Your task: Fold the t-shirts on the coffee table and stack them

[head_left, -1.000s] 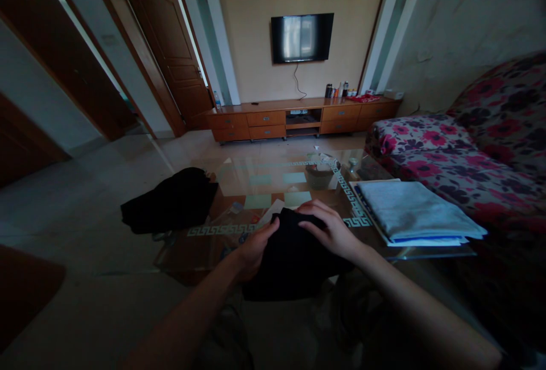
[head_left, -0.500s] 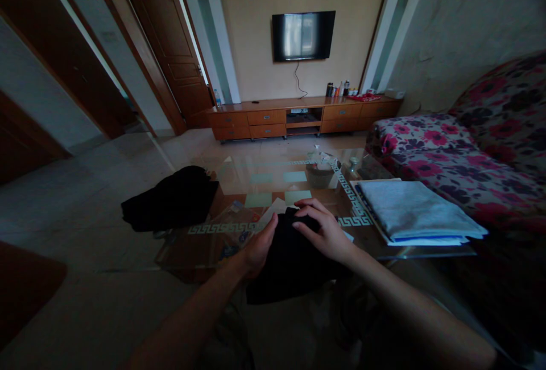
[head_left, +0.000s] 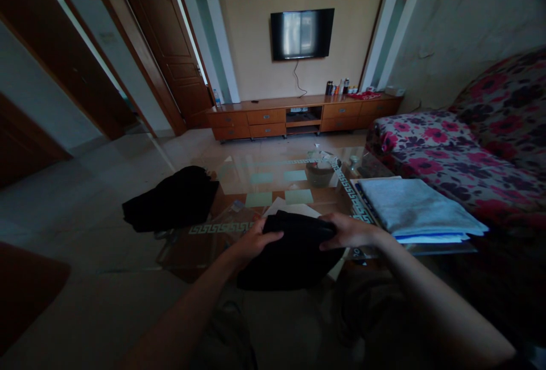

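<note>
A folded black garment is held between my two hands at the near edge of the glass coffee table; it is too dark to tell what kind of garment. My left hand pinches its upper left corner, thumb on the near face. On the upper right corner my right hand is closed the same way, with fingers behind the cloth. Another heap of black cloth lies on the table to the left. To the right sits a stack of folded light blue-grey cloth.
Beyond the table a low wooden TV cabinet carries several bottles, under a wall-mounted television. A flowered sofa stands along the right side. A bin-like container shows near the table's far right part.
My hands have moved apart to the two upper corners of the black garment. It now appears raised and spread wider between them; before, both hands were close together at its top.
</note>
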Action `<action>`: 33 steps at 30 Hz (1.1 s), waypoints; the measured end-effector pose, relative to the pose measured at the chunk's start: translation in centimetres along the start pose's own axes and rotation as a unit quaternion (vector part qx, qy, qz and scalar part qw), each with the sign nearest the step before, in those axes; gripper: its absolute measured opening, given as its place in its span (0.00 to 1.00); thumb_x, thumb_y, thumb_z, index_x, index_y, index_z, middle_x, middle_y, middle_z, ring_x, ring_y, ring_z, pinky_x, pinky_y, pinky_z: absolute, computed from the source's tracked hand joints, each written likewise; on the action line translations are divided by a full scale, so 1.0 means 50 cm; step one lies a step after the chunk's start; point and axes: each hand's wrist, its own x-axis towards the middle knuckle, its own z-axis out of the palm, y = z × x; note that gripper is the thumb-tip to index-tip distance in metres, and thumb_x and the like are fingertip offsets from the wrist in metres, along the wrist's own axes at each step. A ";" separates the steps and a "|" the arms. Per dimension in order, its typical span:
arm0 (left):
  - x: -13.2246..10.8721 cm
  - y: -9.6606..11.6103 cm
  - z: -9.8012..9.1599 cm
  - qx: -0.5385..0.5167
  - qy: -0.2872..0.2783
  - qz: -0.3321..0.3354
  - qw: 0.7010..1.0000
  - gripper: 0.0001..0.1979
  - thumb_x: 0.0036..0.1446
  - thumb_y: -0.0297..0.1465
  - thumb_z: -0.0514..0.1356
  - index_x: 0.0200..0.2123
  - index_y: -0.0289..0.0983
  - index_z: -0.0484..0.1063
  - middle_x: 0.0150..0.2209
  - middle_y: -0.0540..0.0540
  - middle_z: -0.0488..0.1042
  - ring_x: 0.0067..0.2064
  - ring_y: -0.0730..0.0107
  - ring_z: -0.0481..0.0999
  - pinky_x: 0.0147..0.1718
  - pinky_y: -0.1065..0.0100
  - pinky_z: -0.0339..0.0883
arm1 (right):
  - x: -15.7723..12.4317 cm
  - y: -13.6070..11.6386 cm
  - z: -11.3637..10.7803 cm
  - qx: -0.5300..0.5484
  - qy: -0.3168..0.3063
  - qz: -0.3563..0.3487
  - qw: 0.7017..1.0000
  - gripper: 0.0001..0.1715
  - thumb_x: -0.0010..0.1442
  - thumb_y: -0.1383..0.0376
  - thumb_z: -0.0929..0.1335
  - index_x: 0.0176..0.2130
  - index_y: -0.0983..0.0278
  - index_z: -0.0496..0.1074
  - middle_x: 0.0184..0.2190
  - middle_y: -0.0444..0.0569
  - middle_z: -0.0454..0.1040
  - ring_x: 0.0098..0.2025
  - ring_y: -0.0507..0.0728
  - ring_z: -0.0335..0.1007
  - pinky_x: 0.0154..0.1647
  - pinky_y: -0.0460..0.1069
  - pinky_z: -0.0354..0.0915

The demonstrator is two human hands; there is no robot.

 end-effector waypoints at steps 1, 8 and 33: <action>0.004 0.001 -0.007 0.008 0.001 0.004 1.000 0.24 0.49 0.40 0.72 0.48 0.37 0.75 0.41 0.44 0.81 0.43 0.57 0.79 0.45 0.60 0.70 | -0.004 0.010 -0.008 0.007 -0.008 0.004 1.000 0.19 0.54 0.52 0.74 0.40 0.63 0.77 0.32 0.42 0.77 0.33 0.55 0.73 0.33 0.47 0.67; 0.036 -0.014 -0.021 0.106 0.023 0.064 0.992 0.22 0.55 0.44 0.67 0.48 0.37 0.75 0.46 0.42 0.79 0.49 0.54 0.76 0.51 0.56 0.69 | -0.016 0.008 -0.026 -0.008 0.068 -0.009 0.998 0.10 0.57 0.58 0.71 0.33 0.63 0.75 0.26 0.43 0.74 0.28 0.52 0.68 0.29 0.46 0.63; 0.012 -0.008 -0.045 0.440 -0.091 0.173 0.877 0.18 0.58 0.48 0.63 0.34 0.38 0.77 0.47 0.43 0.75 0.47 0.60 0.74 0.49 0.63 0.66 | -0.011 -0.030 -0.012 -0.117 0.350 -0.046 0.928 0.17 0.71 0.51 0.60 0.40 0.60 0.66 0.35 0.50 0.74 0.38 0.60 0.71 0.43 0.52 0.64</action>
